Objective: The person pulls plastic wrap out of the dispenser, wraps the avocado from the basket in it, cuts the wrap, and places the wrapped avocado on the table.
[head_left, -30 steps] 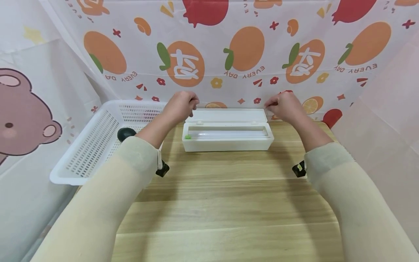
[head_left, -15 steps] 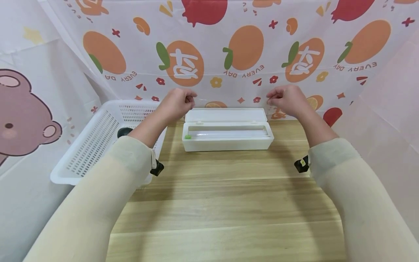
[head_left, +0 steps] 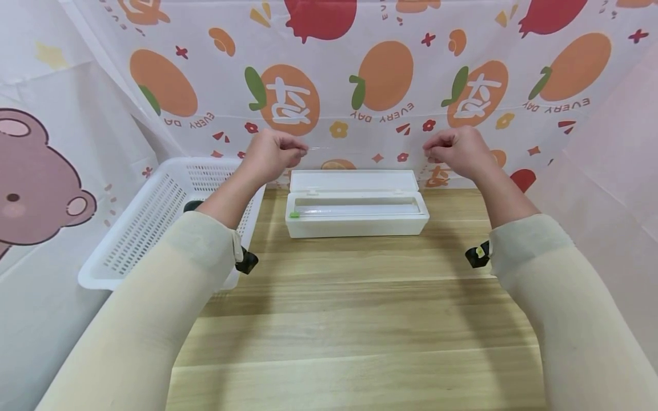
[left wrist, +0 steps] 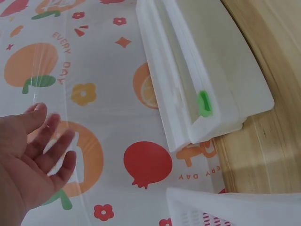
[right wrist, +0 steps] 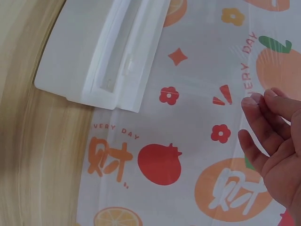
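A white cling film dispenser box stands at the back of the table, its lid tipped back. Inside lies the film roll, and a green slide cutter sits at the left end of the front edge. My left hand and right hand are raised above and beyond the box, one past each end. Thumb and fingers of each pinch the edge of clear cling film, which shows only as faint glossy streaks between them. In the left wrist view, a fine film line runs up from the thumb.
A white perforated basket stands at the left, with a dark green rounded object partly behind my forearm. A fruit-print sheet hangs close behind the box. Wooden tabletop stretches in front.
Both hands have risen a little and moved slightly apart, left hand leftward, right hand rightward. The dispenser box has stayed in place with its lid tipped back.
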`<action>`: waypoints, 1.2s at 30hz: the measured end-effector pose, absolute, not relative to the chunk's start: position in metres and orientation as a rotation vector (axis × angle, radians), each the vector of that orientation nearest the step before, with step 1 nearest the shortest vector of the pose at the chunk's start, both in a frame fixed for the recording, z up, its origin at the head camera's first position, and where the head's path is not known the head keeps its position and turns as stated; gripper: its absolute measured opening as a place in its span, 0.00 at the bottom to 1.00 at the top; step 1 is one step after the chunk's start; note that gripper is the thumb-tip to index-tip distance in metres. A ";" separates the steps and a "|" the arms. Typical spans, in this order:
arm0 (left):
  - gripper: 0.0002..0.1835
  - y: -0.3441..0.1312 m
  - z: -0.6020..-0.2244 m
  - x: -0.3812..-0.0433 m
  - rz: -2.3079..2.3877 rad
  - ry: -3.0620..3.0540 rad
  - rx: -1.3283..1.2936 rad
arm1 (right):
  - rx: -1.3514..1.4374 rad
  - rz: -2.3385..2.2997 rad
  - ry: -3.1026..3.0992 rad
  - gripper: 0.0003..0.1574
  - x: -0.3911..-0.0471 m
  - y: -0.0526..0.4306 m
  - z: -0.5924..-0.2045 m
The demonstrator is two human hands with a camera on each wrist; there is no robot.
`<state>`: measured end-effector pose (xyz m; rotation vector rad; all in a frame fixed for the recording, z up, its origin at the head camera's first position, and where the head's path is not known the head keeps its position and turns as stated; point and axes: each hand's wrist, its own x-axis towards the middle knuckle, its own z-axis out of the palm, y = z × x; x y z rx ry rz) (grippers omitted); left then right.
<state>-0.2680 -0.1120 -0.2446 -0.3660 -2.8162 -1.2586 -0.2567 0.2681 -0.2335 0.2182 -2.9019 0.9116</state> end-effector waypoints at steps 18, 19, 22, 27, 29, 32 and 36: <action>0.13 -0.111 -0.226 -0.267 -1.368 -2.694 -0.246 | 0.170 1.002 -2.820 0.19 -0.257 0.274 -0.215; 0.13 -0.111 -0.225 -0.267 -1.384 -2.686 -0.245 | 0.163 1.021 -2.813 0.20 -0.257 0.274 -0.215; 0.13 -0.111 -0.222 -0.268 -1.443 -2.656 -0.242 | 0.126 1.089 -2.793 0.20 -0.257 0.273 -0.212; 0.15 -0.111 -0.216 -0.269 -1.565 -2.579 -0.239 | 0.094 1.192 -2.742 0.21 -0.259 0.272 -0.208; 0.14 -0.111 -0.214 -0.269 -1.624 -2.546 -0.225 | 0.098 1.224 -2.717 0.20 -0.260 0.272 -0.207; 0.15 -0.111 -0.210 -0.269 -1.700 -2.508 -0.191 | 0.110 1.284 -2.671 0.20 -0.261 0.272 -0.205; 0.16 -0.109 -0.205 -0.270 -1.768 -2.472 -0.161 | 0.097 1.338 -2.634 0.21 -0.262 0.272 -0.201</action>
